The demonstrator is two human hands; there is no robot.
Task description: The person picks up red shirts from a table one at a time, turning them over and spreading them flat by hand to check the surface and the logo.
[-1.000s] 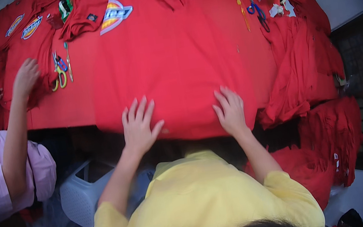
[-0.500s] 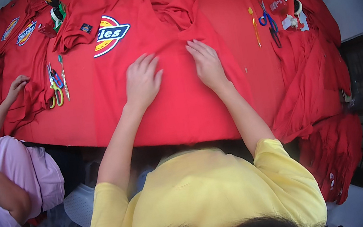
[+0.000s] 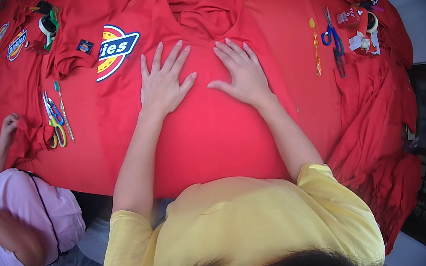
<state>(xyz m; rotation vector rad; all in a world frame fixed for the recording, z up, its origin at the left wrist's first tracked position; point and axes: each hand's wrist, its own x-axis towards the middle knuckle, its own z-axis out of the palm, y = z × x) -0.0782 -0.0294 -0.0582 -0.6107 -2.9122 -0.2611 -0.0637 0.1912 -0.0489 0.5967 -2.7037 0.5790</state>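
A red T-shirt lies spread before me, its neck opening at the far end. My left hand rests flat on the cloth with fingers spread, just below the neckline. Opposite it, my right hand also lies flat, thumb stretched toward the left one. Neither hand holds anything. Another red garment with a printed emblem in yellow, blue and white shows beyond my left hand, partly covered by the shirt.
At left lie yellow-handled scissors and a toothbrush; a co-worker's hand touches red cloth there. Blue-handled scissors, a yellow slim tool and a tape roll sit at right beside piled red garments.
Both my hands have flattened and spread their fingers on the shirt. The view has shifted, with my body closer over the table edge. The co-worker's hand has curled on the cloth.
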